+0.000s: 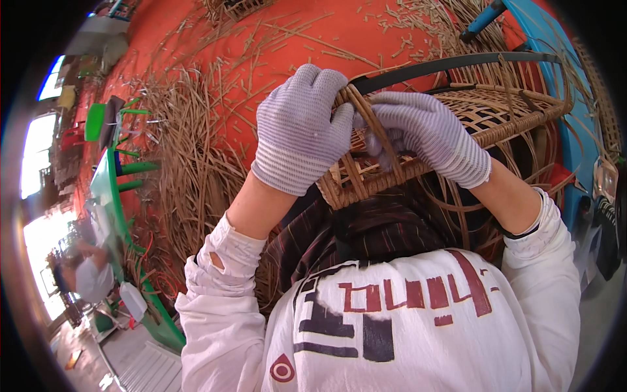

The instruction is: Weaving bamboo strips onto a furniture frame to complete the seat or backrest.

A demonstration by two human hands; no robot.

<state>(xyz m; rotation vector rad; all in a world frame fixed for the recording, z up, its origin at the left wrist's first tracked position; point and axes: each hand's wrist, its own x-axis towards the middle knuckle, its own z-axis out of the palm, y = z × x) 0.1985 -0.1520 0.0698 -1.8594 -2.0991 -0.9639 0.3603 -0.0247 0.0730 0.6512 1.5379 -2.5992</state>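
A woven wicker basket (pixel 385 185) rests tilted across my lap, with a dark flat band (pixel 457 63) arching over its far side. Light brown cane strips (pixel 373 124) loop around the near end of that band and run down to the basket's corner. My left hand (pixel 302 127), in a grey-striped knit glove, is closed with thumb and fingers pressed on the strips at the band's end. Gloved likewise, my right hand (pixel 428 130) is just to the right, its fingers bent in behind the strips. Those fingertips are partly hidden and blurred.
Long loose cane strips (pixel 189 144) lie heaped on the red floor (pixel 228 49) at left, with short offcuts beyond. A green table (pixel 111 189) stands at the left, a blue one (pixel 578 150) at the right. Another person (pixel 91 274) is at the far left.
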